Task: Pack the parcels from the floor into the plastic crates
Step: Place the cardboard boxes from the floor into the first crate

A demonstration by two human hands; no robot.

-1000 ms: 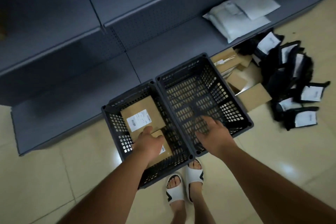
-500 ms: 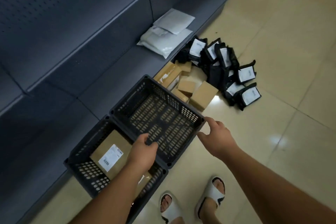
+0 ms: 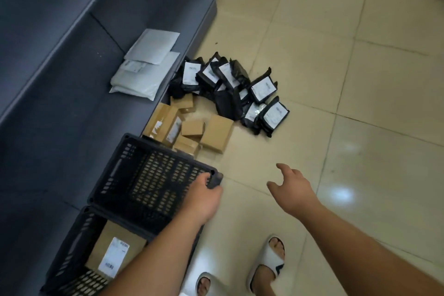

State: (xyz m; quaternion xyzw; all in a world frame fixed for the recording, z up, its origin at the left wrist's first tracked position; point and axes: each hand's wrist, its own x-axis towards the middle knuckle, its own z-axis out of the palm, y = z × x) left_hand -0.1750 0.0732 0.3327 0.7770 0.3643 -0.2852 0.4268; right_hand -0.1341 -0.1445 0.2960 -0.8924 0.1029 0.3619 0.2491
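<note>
Near crate (image 3: 72,259): holds brown box (image 3: 115,247), label up. Far crate (image 3: 153,175): no parcel visible inside.
Left hand (image 3: 204,197): off box since a second ago, now fingers curled over far crate's floor-side corner rim.
Cardboard boxes (image 3: 192,127), black bags (image 3: 240,89): on floor beyond far crate, against shelf edge.
Right hand (image 3: 293,190): left crate, fingers spread, holds nothing, heading toward pile.
Judgement: next parcel pickup beginning; most packing remains.

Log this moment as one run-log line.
left hand grips empty crate corner | right hand open, above floor, empty | near crate holds box | brown boxes, black bags unpacked
</note>
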